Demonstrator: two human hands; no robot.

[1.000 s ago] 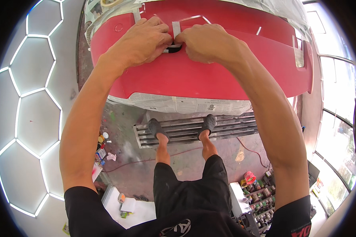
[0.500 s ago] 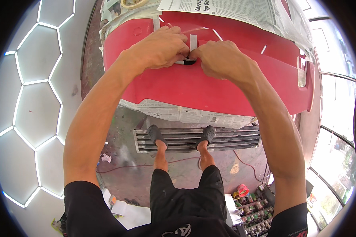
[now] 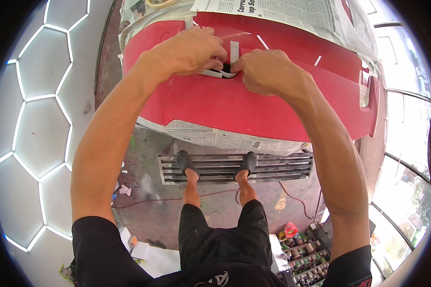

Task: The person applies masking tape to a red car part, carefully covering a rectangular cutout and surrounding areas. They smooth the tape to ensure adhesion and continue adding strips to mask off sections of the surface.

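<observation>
Both my hands work at a dark opening (image 3: pixel 227 70) in a red painted car panel (image 3: pixel 215 103). A pale strip of masking tape (image 3: pixel 214 73) runs along the opening's near edge. Another short tape strip (image 3: pixel 234 50) stands upright above the opening, between my hands. My left hand (image 3: pixel 196 50) is at the opening's left side, fingers curled and closed; what its fingertips hold is hidden. My right hand (image 3: pixel 268 71) is closed at the right end, its thumb and index fingertips at the tape along the edge.
Newspaper masking (image 3: pixel 268 14) and plastic film (image 3: pixel 352 36) cover the upper bodywork; a tape roll (image 3: pixel 162 4) lies at the far left. More newspaper (image 3: pixel 210 135) hangs below the panel. My feet stand on a slatted bench (image 3: pixel 210 168). A hose (image 3: pixel 292 193) crosses the floor; shelved cans (image 3: pixel 306 256) stand lower right.
My left hand has shifted slightly up and away from the opening, exposing more of the dark gap and the pale tape. My right hand stays nearly in place.
</observation>
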